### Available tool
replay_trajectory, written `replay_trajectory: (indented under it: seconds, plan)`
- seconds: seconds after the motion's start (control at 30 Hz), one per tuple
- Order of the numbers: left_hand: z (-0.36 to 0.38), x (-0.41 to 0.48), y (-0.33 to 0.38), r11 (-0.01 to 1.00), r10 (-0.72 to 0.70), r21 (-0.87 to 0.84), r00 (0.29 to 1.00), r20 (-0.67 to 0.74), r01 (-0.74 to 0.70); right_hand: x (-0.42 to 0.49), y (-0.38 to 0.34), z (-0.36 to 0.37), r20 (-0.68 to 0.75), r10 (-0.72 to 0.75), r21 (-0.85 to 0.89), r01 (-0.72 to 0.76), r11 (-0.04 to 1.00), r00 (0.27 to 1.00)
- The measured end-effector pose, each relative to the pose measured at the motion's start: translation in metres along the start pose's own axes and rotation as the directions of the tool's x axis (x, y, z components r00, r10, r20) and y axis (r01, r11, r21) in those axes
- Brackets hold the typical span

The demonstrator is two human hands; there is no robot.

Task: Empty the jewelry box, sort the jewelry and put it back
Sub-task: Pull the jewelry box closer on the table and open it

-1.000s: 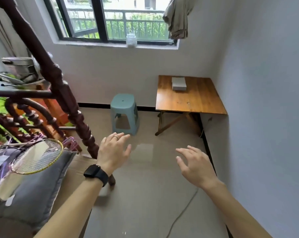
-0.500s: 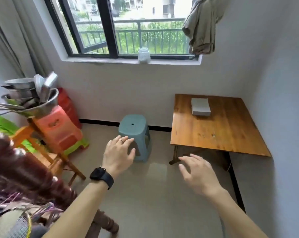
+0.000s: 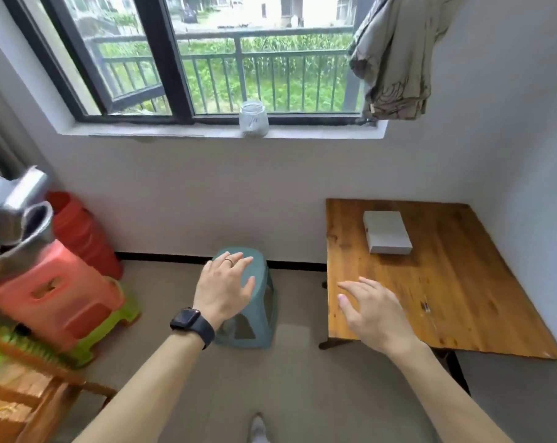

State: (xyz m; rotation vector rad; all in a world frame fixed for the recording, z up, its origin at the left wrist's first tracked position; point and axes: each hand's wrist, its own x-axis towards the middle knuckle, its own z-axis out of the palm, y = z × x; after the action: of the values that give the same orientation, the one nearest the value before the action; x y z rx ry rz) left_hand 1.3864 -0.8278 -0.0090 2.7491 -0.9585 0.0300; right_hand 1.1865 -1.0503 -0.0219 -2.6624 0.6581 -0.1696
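Fingers (image 3: 231, 262) spread and empty, the left hand (image 3: 224, 290) hung before the teal stool (image 3: 263, 276), the right hand (image 3: 371, 310) by the near corner of the counter (image 3: 456, 289). The closed jewelry box (image 3: 387, 231) sat farther back, untouched. This seemed the approach step; next came reaching it and lifting the lid.

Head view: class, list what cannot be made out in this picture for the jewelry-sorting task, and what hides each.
1. Grey box on the wooden table: head view, its closed top hides any contents.
2. Teal stool: head view, the left hand covers part of its seat; contact cannot be told.
3. Metal pans: head view, blurred and cut off by the left edge.
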Motion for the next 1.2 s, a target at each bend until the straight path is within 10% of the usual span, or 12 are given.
replay_trajectory:
  seconds: [0.73, 1.2]
  plan:
    - [0.128, 0.373, 0.106, 0.792, 0.583, -0.013, 0.75, 0.314, -0.61, 0.224, 0.11, 0.015, -0.066, 0.54, 0.074, -0.535, 0.841, 0.839]
    - [0.222, 0.478, 0.232, 0.492, 0.739, -0.06, 0.38, 0.557, -0.869, 0.257, 0.18, 0.037, -0.053, 0.817, 0.193, -0.797, 0.572, 0.574]
